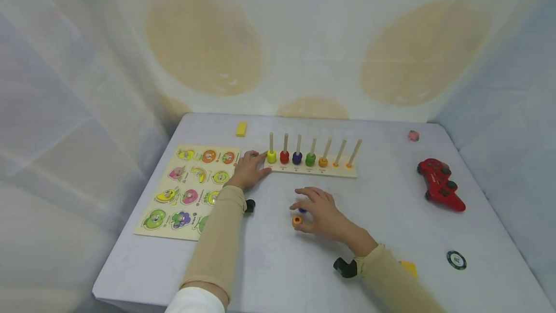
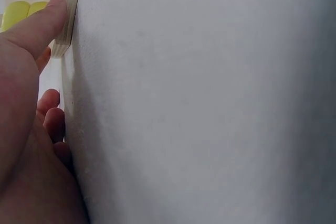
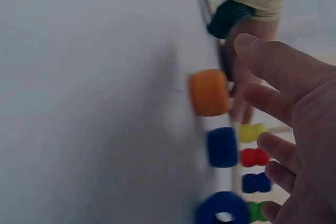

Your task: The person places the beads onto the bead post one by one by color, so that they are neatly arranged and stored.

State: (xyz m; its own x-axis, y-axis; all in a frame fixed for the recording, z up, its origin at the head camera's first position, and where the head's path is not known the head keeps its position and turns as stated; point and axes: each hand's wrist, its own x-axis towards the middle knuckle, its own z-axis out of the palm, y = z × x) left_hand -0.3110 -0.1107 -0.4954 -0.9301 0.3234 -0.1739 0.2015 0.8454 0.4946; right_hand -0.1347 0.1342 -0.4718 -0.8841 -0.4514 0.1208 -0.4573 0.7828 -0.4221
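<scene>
White tablecloth under me; my left hand [image 1: 248,170] rests flat, fingers straight, against the peg board [image 1: 310,170] at its nine o'clock end; my right hand [image 1: 321,211] hovers relaxed, holding nothing, orange bead [image 1: 297,220] at its nine o'clock

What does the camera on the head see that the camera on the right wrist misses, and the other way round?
Only the head view shows the whole table, the fruit puzzle board, the red game controller, and the left hand resting against the end of the peg rack. Only the right wrist view shows two loose blue beads close up. Both show the right hand, open over a loose orange bead, and the coloured beads on the rack.
</scene>
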